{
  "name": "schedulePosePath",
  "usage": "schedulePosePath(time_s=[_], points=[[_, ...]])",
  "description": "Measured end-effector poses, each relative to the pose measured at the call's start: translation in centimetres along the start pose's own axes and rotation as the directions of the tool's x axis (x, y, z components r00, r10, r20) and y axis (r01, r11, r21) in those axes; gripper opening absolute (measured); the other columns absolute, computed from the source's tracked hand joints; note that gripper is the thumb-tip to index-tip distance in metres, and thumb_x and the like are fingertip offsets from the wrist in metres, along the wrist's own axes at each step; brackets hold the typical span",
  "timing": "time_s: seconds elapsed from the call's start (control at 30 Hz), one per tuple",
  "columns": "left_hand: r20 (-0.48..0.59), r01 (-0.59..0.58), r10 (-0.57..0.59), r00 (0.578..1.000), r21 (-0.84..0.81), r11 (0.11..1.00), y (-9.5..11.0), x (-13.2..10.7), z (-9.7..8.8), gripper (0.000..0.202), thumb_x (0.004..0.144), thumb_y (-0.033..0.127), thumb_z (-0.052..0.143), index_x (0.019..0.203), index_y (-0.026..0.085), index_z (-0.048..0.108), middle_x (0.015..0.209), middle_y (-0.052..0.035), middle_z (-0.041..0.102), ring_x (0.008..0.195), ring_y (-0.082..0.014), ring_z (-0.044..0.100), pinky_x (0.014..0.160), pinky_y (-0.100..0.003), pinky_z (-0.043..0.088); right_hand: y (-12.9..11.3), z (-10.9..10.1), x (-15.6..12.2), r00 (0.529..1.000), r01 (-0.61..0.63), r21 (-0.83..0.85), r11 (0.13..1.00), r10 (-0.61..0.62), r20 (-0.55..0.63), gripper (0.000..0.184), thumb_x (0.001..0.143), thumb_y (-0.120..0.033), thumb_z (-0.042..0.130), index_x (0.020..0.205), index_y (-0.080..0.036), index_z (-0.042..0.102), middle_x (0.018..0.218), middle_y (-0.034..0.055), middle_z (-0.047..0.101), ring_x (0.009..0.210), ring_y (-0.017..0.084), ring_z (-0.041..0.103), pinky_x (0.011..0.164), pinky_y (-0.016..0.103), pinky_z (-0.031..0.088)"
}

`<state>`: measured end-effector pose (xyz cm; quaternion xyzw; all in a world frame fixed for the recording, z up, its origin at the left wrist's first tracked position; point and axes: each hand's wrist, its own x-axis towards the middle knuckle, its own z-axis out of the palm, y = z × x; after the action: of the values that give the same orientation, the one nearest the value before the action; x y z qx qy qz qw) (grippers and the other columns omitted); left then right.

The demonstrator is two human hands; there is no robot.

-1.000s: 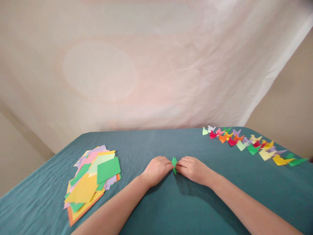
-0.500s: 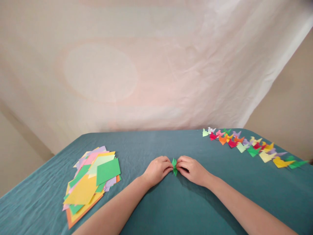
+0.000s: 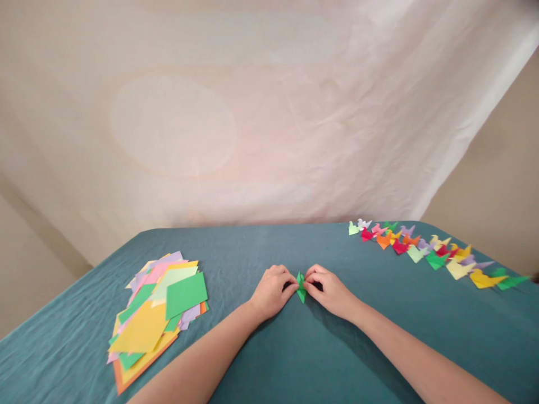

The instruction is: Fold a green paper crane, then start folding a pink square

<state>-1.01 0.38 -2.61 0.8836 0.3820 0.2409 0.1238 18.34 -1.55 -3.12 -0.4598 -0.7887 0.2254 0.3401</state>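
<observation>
A small folded green paper (image 3: 301, 288), pointed at its top and bottom ends, is held between my two hands at the middle of the table. From the left, my left hand (image 3: 273, 289) pinches its edge between thumb and fingers. My right hand (image 3: 329, 288) grips the opposite edge in the same kind of pinch. The fingertips hide part of the folds, and the hands rest close to the cloth.
A loose pile of coloured paper sheets (image 3: 145, 328) lies on the left. Several folded paper birds (image 3: 416, 253) stand in rows at the far right. A dark teal cloth (image 3: 269, 359) covers the table, and a pale sheet (image 3: 269, 123) hangs behind it.
The fingers of both hands have shifted slightly on the green paper, and its shape looks a little flatter and wider. The pile and the birds stay where they were.
</observation>
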Motion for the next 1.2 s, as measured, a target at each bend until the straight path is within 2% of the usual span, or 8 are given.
schedulePosePath(time_s=[0.5,0.63,0.83,1.2], points=[[0.017,-0.030,0.029,0.999,0.088,0.996,0.8,-0.2,-0.5,0.011,0.087,0.027,0.051,0.085,0.019,0.058,0.086,-0.0028,0.056,0.085,-0.0182,0.050,0.078,-0.031,0.040,0.1,1.1,0.2,0.997,-0.027,-0.070,0.997,0.022,-0.077,0.016,0.079,-0.014,0.051,0.063,-0.018,0.050,0.078,0.0028,0.052,0.077,0.016,0.053,0.072,0.029,0.043],[0.008,-0.068,0.068,0.998,0.129,0.989,1.5,-0.5,-1.1,0.015,0.086,0.027,0.052,0.098,0.019,0.056,0.099,-0.0047,0.056,0.096,-0.0201,0.049,0.083,-0.034,0.040,0.2,1.1,0.2,0.997,-0.039,-0.083,0.996,0.033,-0.074,0.015,0.079,-0.015,0.051,0.065,-0.018,0.050,0.077,0.0030,0.052,0.076,0.016,0.053,0.071,0.029,0.043],[0.073,-0.188,0.176,0.982,0.229,0.955,2.8,-1.0,-2.0,0.023,0.089,0.023,0.045,0.111,0.020,0.053,0.110,-0.0038,0.057,0.111,-0.0216,0.043,0.096,-0.038,0.033,0.2,1.2,0.2,0.997,-0.039,-0.102,0.994,0.032,-0.072,0.013,0.080,-0.017,0.051,0.067,-0.018,0.051,0.077,0.0033,0.052,0.077,0.017,0.053,0.072,0.030,0.043],[0.138,-0.238,0.203,0.970,0.325,0.915,3.0,-1.1,-1.5,0.024,0.091,0.021,0.042,0.110,0.016,0.055,0.108,-0.0068,0.060,0.114,-0.0219,0.044,0.098,-0.037,0.031,0.4,1.3,0.1,0.995,-0.029,-0.116,0.993,0.017,-0.102,0.015,0.081,-0.019,0.051,0.067,-0.019,0.048,0.075,0.0030,0.050,0.075,0.017,0.051,0.070,0.030,0.043]])
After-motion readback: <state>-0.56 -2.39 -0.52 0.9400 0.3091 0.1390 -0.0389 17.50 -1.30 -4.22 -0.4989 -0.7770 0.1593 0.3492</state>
